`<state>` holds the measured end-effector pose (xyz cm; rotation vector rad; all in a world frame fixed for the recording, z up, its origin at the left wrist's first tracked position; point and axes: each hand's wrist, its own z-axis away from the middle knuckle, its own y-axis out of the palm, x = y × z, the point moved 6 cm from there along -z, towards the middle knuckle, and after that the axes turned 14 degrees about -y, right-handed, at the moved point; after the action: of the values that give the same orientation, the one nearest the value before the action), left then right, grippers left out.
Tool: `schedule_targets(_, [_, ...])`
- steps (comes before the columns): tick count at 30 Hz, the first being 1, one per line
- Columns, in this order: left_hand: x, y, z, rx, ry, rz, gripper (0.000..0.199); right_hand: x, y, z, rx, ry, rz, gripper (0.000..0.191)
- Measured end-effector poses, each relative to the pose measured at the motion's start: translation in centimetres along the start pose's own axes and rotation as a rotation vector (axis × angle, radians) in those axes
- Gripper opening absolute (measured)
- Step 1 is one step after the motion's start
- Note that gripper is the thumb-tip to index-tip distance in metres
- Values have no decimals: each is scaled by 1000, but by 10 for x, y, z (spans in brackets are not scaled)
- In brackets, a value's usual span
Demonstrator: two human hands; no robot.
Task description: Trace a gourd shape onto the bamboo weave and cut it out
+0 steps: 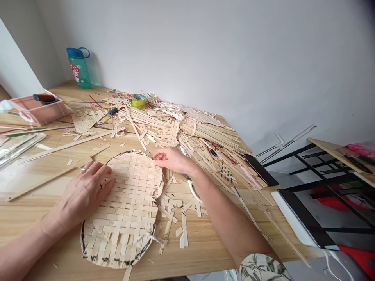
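Note:
A woven bamboo-strip piece (125, 203), cut to a rounded gourd-like outline with black marks along its edge, lies flat on the table in front of me. My left hand (88, 189), with a ring on one finger, holds its left edge at the narrow waist, fingers curled and thumb over the weave. At its upper right edge, my right hand (171, 159) pinches the rim between thumb and fingers. A narrow loose strip end (150, 237) sticks out at the lower right. Beside my right forearm, a white-handled tool, perhaps scissors (193, 191), is partly hidden.
Cut bamboo scraps (183, 230) lie right of the weave. Behind, long strips (211, 132) are heaped with yellow tape (138, 101). A pink basket (41, 109) and a blue-lidded bottle (79, 68) stand left. A white-sided device (295, 218) sits at the right edge.

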<state>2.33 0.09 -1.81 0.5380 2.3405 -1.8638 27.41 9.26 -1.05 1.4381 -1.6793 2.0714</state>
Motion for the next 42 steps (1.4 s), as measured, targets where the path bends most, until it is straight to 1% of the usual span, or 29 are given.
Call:
schedule_targets(5, [4,1,0,10,-41,-3,16,1,-3,2,-16,4,-13,19])
schedule_targets(14, [3,-1,2,20,-73,21,14,-2,-6,3,-33,8,-94,22])
schedule_targets(17, [4,-1,2,22,-78,20,15,-3,-7,2,-43,-8,-156,18])
schedule_targets(21, [2,-3,1,21,-100,51,15,-5,-6,1,-44,6,-273,11])
schedule_targets(28, [-3,-13,-2,23,-151,143,18,-4,-2,2,-42,112,-468,15])
schedule_targets(31, [0,-15,-2,27,-197,176,21,-5,-1,4,-41,137,-501,19])
schedule_targets(36, [6,-17,-3,78,-323,259,22,-14,1,1,-56,134,-524,24])
schedule_targets(39, [8,-20,-3,73,-383,310,22,-20,3,0,-83,132,-534,25])
schedule_targets(42, [9,-22,-4,64,-407,338,23,-22,5,-1,-111,140,-540,25])
